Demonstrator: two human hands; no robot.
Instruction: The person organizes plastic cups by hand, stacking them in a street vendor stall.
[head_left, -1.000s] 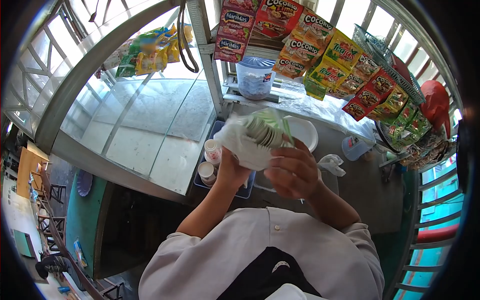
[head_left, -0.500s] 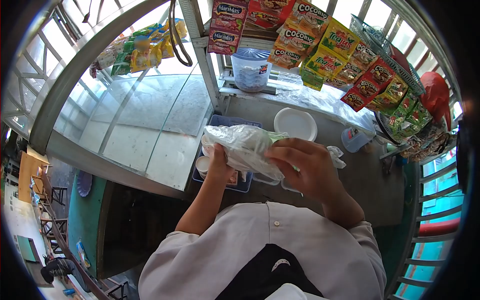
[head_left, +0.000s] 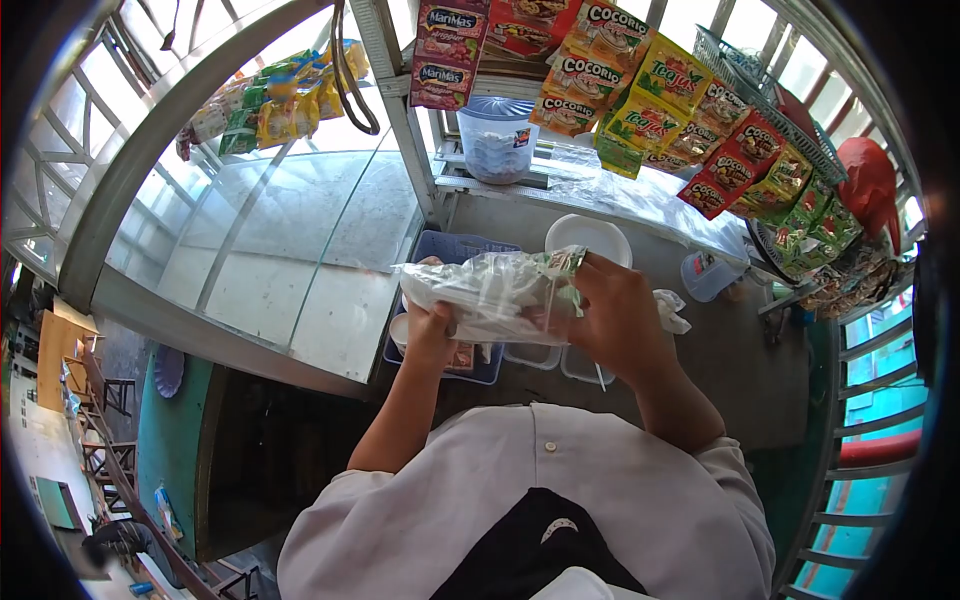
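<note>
A crinkled clear plastic bag [head_left: 495,295] with whitish contents stretches between my two hands, above the counter. My left hand [head_left: 430,325] is closed around its left end, thumb on the near side. At the other end, my right hand [head_left: 620,310] pinches the bag near a green-and-white printed part [head_left: 567,265]. What lies inside the bag is hard to make out. Beneath it stands a blue plastic basket [head_left: 485,372] holding small items, partly hidden by my left hand. Beside the basket are clear plastic containers [head_left: 535,357].
A round white lid or plate [head_left: 575,228] lies behind the bag. A glass display case [head_left: 290,250] is on the left. Drink sachets [head_left: 585,80] hang above a shelf with a lidded tub [head_left: 498,140]. A clear cup [head_left: 710,277] sits at the right.
The bag has been pulled wider and flatter between my hands. My right hand has turned and moved slightly right and up, and the bag's printed end now shows more clearly.
</note>
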